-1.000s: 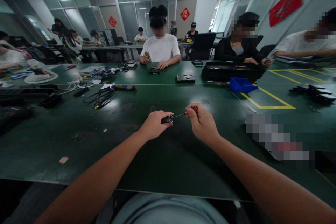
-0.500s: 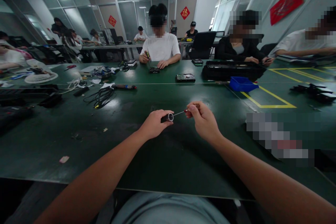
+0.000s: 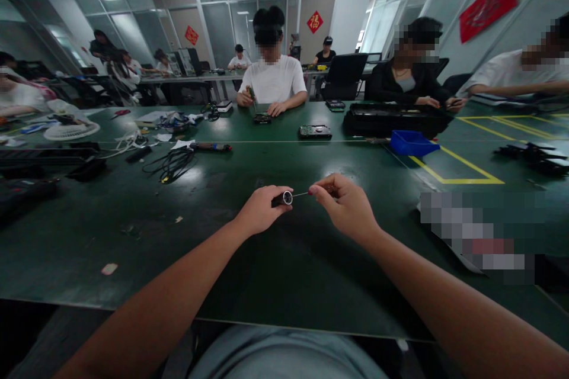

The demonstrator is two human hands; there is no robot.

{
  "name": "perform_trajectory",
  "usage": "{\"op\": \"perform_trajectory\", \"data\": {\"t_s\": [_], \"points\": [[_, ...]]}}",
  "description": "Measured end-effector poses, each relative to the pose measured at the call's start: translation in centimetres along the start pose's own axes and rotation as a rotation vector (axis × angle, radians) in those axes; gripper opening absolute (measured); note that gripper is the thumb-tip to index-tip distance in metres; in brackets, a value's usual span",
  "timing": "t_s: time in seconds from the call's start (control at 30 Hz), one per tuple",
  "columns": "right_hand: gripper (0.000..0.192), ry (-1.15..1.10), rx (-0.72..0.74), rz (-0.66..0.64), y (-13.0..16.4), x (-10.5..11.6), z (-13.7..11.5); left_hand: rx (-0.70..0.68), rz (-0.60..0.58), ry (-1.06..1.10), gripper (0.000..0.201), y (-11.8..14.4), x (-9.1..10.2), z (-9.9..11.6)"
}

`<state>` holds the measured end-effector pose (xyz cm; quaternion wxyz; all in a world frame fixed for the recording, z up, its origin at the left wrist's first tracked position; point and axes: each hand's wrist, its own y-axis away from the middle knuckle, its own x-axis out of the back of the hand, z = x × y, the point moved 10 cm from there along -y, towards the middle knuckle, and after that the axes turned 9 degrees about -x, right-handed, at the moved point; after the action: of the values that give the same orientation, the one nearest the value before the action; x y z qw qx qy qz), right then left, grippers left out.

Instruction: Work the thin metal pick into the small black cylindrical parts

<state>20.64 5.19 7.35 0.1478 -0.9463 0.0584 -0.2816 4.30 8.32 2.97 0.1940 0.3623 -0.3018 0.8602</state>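
My left hand [image 3: 259,211] is closed round a short black cylinder [image 3: 287,197] with a pale metal ring at its end face, held above the green table. Opposite it, my right hand [image 3: 353,208] pinches a screwdriver [image 3: 301,194] by its handle, which is reddish at the front and mostly hidden by the fingers. The thin metal shaft points left to the cylinder's end. Whether the tip sits in a screw is too small to tell.
The green table [image 3: 267,284] carries a soldering-iron-like tool [image 3: 211,147] with black cable, a hard drive [image 3: 315,131], a blue bin [image 3: 412,143] and a long black casing [image 3: 395,120]. A blurred-out sheet [image 3: 466,231] lies right. Across sits a person in white [image 3: 273,80].
My right hand has shifted its fingers on the screwdriver handle, the thumb now further forward toward the shaft. My left hand keeps the cylinder in nearly the same place.
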Motion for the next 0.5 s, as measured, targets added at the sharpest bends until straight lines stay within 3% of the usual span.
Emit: {"op": "perform_trajectory", "data": {"t_s": [0.13, 0.27, 0.4, 0.5], "points": [[0.013, 0.037, 0.074, -0.034, 0.3, -0.4, -0.9, 0.010, -0.008, 0.000, 0.037, 0.0, 0.0, -0.1], [0.016, 0.045, 0.006, -0.071, 0.2, -0.6, -0.6, 0.007, -0.025, 0.000, 0.038, 0.1, -0.3, -0.2], [0.034, 0.040, -0.063, -0.075, 0.1, -0.7, 0.0, 0.012, -0.014, 0.006, 0.038, 0.0, -0.2, -0.3], [0.026, 0.058, -0.058, -0.057, 0.0, -0.6, 0.2, 0.010, -0.018, -0.003, 0.038, 0.0, -0.2, -0.3]]}}
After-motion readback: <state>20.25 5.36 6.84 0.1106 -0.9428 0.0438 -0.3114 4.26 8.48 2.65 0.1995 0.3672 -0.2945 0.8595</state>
